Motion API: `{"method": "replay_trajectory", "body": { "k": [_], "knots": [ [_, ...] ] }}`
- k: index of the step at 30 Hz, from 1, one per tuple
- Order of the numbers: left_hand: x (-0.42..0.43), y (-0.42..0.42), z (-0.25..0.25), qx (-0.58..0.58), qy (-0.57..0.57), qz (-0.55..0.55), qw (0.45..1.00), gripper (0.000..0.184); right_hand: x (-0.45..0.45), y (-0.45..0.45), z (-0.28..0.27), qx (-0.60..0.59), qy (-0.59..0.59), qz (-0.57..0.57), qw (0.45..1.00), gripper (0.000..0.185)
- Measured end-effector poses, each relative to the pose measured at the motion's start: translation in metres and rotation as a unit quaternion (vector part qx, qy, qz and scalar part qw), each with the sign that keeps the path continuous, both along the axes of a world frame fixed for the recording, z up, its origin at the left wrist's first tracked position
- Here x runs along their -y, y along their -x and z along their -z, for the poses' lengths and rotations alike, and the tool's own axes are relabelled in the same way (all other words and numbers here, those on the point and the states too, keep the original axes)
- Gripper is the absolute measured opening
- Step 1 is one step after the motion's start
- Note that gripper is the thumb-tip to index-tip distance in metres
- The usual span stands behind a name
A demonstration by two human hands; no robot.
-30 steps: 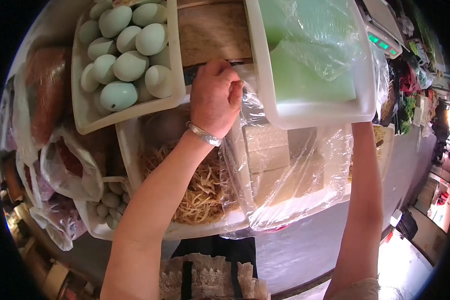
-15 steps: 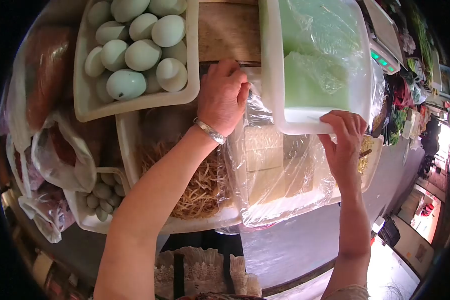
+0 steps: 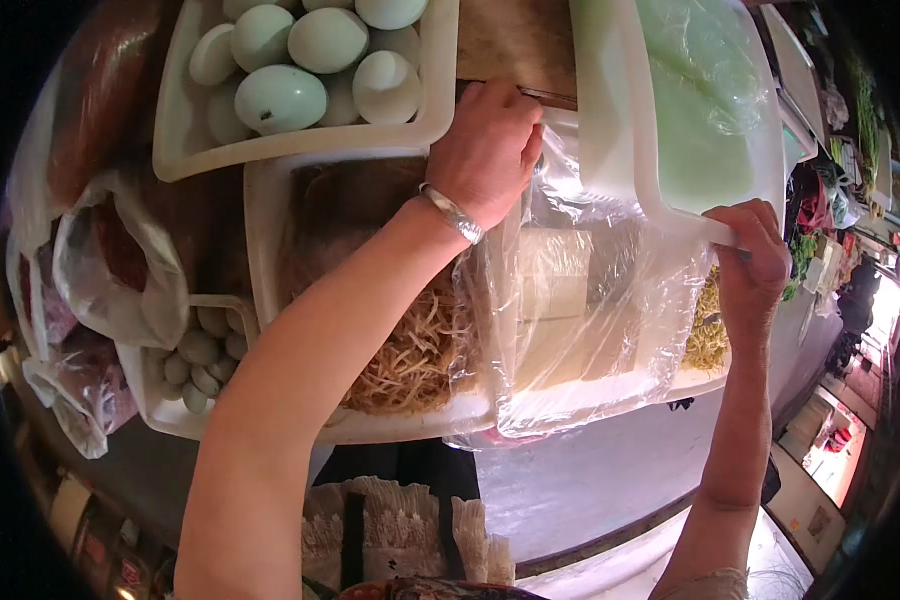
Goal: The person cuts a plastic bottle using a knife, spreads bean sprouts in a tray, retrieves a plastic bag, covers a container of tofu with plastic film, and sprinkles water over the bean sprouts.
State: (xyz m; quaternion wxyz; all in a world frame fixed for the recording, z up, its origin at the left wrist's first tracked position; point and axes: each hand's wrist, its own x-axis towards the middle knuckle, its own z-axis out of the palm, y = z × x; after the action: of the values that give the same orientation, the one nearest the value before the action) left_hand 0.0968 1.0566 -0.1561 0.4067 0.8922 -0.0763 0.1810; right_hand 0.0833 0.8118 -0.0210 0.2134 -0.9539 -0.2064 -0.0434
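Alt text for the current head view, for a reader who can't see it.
A person's right hand grips the near corner of a white tub holding something pale green under clear plastic. The left hand is between that and a tray of eggs. Nearer lie film-covered beige blocks and brownish shreds.

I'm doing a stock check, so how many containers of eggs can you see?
2: a large tray at the upper left, cut by the frame, and a smaller container below it, beside the left forearm. Others may be hidden.
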Motion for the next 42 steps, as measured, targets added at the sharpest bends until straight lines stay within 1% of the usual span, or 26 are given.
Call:
{"method": "replay_trajectory", "body": {
  "k": [3,6,8,9,10,12,13,14,16,18,20,21,23,26,27,28,30,31,33,34,36,37,38,40,41,42],
  "knots": [
    [-0.001,-0.004,0.003,0.024,-0.010,-0.018,0.999,0.006,0.000,-0.001,-0.005,-0.015,0.005,-0.001,1.000,0.020],
    [-0.005,-0.009,0.001,-0.018,0.021,-0.047,0.999,0.013,0.002,-0.002,-0.004,-0.022,-0.003,0.002,1.000,0.019],
    [-0.003,-0.014,-0.002,-0.068,0.056,-0.098,0.991,0.020,0.003,-0.003,-0.004,-0.021,-0.007,0.000,1.000,0.019],
    [-0.004,-0.019,0.001,-0.071,0.099,-0.114,0.986,0.024,0.004,-0.003,-0.004,-0.017,-0.003,0.000,1.000,0.019],
    [-0.003,-0.016,-0.001,-0.074,0.098,-0.113,0.986,0.024,0.004,-0.003,-0.004,-0.012,0.001,0.002,1.000,0.020],
    [-0.001,-0.011,-0.008,-0.084,-0.011,-0.108,0.991,0.025,0.005,-0.004,-0.004,-0.017,-0.006,-0.003,1.000,0.020],
    [-0.001,-0.005,-0.009,-0.071,-0.045,-0.100,0.991,0.029,0.006,-0.004,-0.005,-0.019,-0.012,-0.010,1.000,0.020],
    [-0.003,0.001,-0.010,-0.071,-0.047,-0.097,0.992,0.029,0.008,-0.005,-0.004,-0.021,-0.019,-0.015,0.999,0.021],
    [-0.008,0.015,-0.016,-0.051,0.027,-0.086,0.995,0.037,0.011,-0.005,-0.002,-0.033,-0.042,-0.013,0.999,0.021],
    [-0.013,0.032,-0.034,-0.053,0.024,-0.058,0.997,0.042,0.013,-0.005,-0.001,-0.044,-0.062,-0.013,0.997,0.021],
    [-0.012,0.043,-0.042,0.022,-0.027,-0.030,0.999,0.033,0.011,-0.005,-0.002,-0.032,-0.048,-0.018,0.998,0.022],
    [-0.010,0.049,-0.047,0.021,-0.028,-0.028,0.999,0.033,0.011,-0.005,-0.002,-0.032,-0.049,-0.015,0.998,0.022],
    [-0.007,0.060,-0.057,0.095,-0.112,-0.017,0.989,0.029,0.012,-0.005,-0.001,-0.046,-0.065,-0.010,0.997,0.020],
    [0.001,0.068,-0.066,0.079,-0.099,0.009,0.992,0.026,0.012,-0.006,-0.001,-0.050,-0.071,-0.004,0.996,0.019],
    [0.002,0.062,-0.061,0.064,-0.136,0.027,0.988,0.023,0.013,-0.006,0.000,-0.050,-0.072,-0.003,0.996,0.019],
    [0.002,0.053,-0.053,0.065,-0.137,0.028,0.988,0.023,0.014,-0.006,0.001,-0.044,-0.082,-0.006,0.996,0.019],
    [0.001,0.032,-0.038,0.002,-0.255,0.034,0.966,0.020,0.016,-0.007,0.002,-0.037,-0.094,-0.006,0.995,0.018],
    [-0.001,0.022,-0.033,0.001,-0.255,0.036,0.966,0.020,0.015,-0.007,-0.001,-0.039,-0.090,-0.016,0.995,0.019],
    [-0.004,0.007,-0.026,0.007,-0.304,0.064,0.951,0.017,0.015,-0.008,0.000,-0.042,-0.086,-0.026,0.995,0.019],
    [-0.004,0.003,-0.024,0.007,-0.304,0.066,0.950,0.017,0.016,-0.008,0.001,-0.043,-0.093,-0.029,0.994,0.019],
    [-0.005,-0.001,-0.023,0.011,-0.348,0.065,0.935,0.016,0.017,-0.007,0.003,-0.043,-0.101,-0.031,0.993,0.019],
    [-0.005,-0.001,-0.027,0.061,-0.351,0.083,0.931,0.019,0.017,-0.007,0.004,-0.040,-0.114,-0.034,0.992,0.019],
    [-0.005,-0.002,-0.026,0.060,-0.351,0.084,0.930,0.019,0.017,-0.007,0.006,-0.039,-0.126,-0.037,0.991,0.019],
    [-0.003,-0.004,-0.029,-0.005,-0.252,0.095,0.963,0.024,0.018,-0.007,0.006,-0.035,-0.124,-0.036,0.991,0.019],
    [-0.005,-0.004,-0.033,-0.005,-0.253,0.095,0.963,0.024,0.018,-0.007,0.007,-0.030,-0.121,-0.034,0.992,0.019],
    [-0.010,-0.001,-0.039,-0.048,-0.174,0.057,0.982,0.024,0.019,-0.008,0.007,-0.031,-0.122,-0.034,0.991,0.019]
  ]
}}
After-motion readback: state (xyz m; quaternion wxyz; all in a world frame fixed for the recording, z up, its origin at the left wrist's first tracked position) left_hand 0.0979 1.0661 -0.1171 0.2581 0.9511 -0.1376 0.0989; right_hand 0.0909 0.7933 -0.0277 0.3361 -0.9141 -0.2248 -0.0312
